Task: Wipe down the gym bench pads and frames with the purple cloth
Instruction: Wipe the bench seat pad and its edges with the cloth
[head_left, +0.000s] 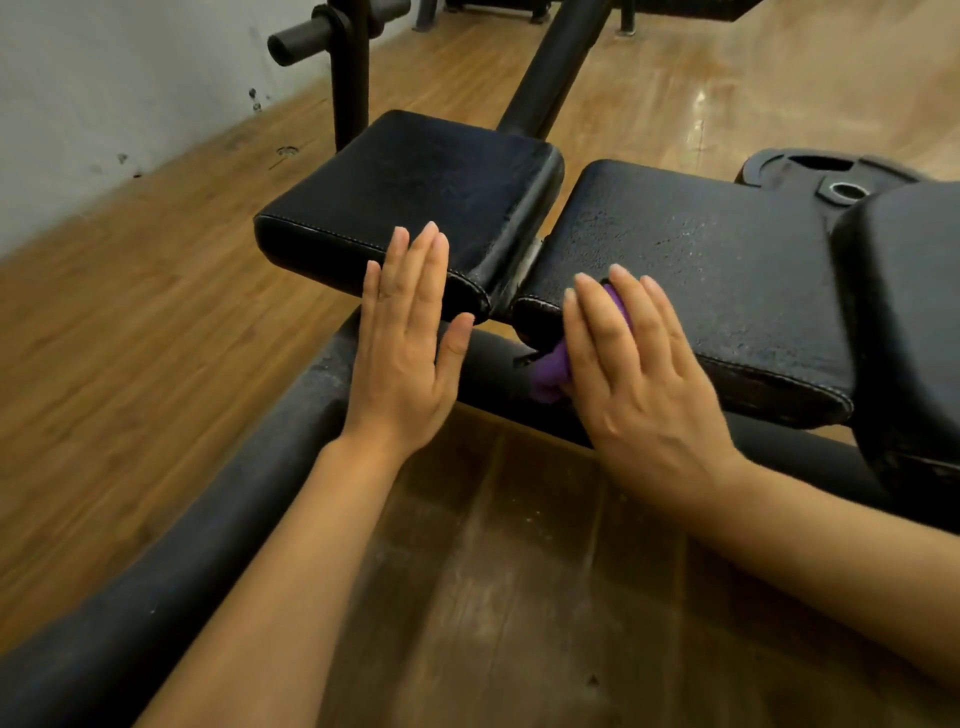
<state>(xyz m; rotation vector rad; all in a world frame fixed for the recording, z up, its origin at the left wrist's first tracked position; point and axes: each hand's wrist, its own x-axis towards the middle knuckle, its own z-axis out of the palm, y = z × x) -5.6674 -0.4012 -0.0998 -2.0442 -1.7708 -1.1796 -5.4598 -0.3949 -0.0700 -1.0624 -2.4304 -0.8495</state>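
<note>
Left of the long pad (691, 270) lies the smaller seat pad (410, 192), a narrow gap between them. The left hand (410, 338), fingers straight and together, lies flat against the seat pad's near edge. The right hand (634, 364), fingers extended, presses the purple cloth (553, 369) against the long pad's near left corner, above the frame tube (493, 364). A weight plate (810, 174) lies beyond the long pad's far right end.

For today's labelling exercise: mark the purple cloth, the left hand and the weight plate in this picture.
purple cloth (551, 373): head view, on the bunched part showing below the right hand's fingers.
left hand (408, 340): head view, on the back of the hand.
weight plate (810, 167): head view, on its upper face near the rim.
</note>
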